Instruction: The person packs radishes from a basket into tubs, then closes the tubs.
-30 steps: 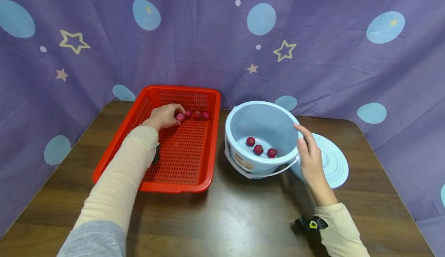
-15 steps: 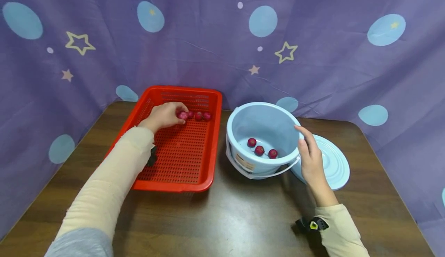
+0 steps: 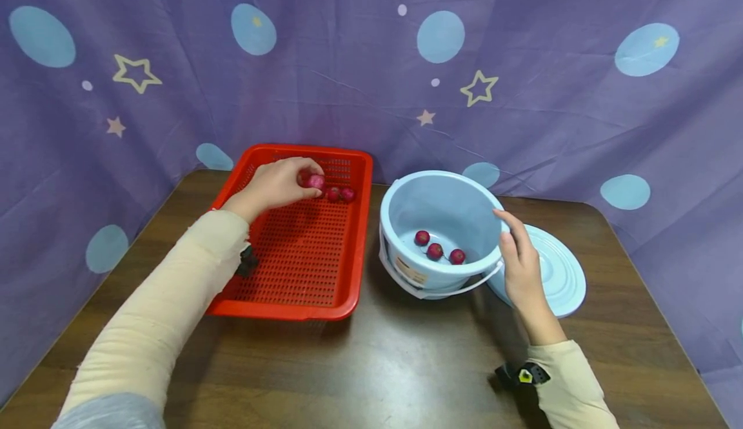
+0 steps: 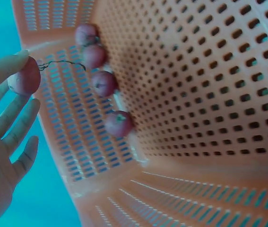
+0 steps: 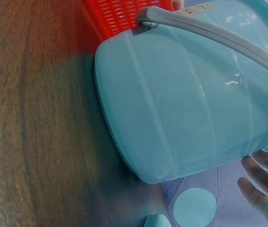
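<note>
My left hand [image 3: 275, 182] pinches a red radish [image 3: 316, 182] between thumb and fingers, above the far end of the red plastic basket [image 3: 302, 313]. A thin root trails from that radish [image 4: 26, 78] in the left wrist view. Several more radishes [image 4: 104, 83] lie in the basket along its side wall. To the right stands a light blue bucket [image 3: 447, 206], with three radishes [image 3: 435, 251] visible on its bottom. My right hand [image 3: 524, 274] holds the bucket's right rim; in the right wrist view its fingers [image 5: 260, 176] touch the outer wall.
A round light blue lid [image 3: 560, 271] lies on the wooden table [image 3: 377, 364], partly behind my right hand. The bucket's handle [image 3: 406, 287] hangs down at the front. Behind the table hangs a purple curtain [image 3: 348, 93] with stars and ovals.
My left hand has gripped the radish and lifted it a little, moving right over the others. The right hand has stayed at the bucket's rim. The view has shifted slightly.
</note>
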The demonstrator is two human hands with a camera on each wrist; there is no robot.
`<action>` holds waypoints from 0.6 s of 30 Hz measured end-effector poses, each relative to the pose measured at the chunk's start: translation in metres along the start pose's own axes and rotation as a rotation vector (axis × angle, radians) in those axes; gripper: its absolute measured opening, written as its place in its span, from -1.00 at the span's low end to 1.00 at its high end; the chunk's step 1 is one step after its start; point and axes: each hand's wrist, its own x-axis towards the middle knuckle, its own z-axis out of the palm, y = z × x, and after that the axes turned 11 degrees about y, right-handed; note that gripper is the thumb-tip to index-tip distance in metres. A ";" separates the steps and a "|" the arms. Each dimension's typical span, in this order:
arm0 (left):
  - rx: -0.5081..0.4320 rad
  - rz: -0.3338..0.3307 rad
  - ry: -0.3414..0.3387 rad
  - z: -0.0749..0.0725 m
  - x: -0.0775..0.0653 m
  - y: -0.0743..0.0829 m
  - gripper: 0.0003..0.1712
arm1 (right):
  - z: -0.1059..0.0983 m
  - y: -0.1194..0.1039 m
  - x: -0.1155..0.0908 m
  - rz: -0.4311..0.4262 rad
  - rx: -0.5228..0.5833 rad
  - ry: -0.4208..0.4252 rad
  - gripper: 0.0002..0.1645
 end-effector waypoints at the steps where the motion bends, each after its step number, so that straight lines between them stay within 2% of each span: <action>1: -0.001 0.006 0.002 -0.002 0.000 0.002 -0.55 | 0.000 0.000 0.000 -0.001 0.000 0.001 -0.52; 7: -0.012 0.036 0.014 -0.009 -0.001 0.022 -0.56 | 0.000 0.002 0.001 0.004 -0.008 -0.004 -0.52; 18: -0.077 0.139 0.029 -0.024 -0.002 0.073 -0.56 | 0.001 0.004 0.002 -0.040 -0.005 0.005 -0.53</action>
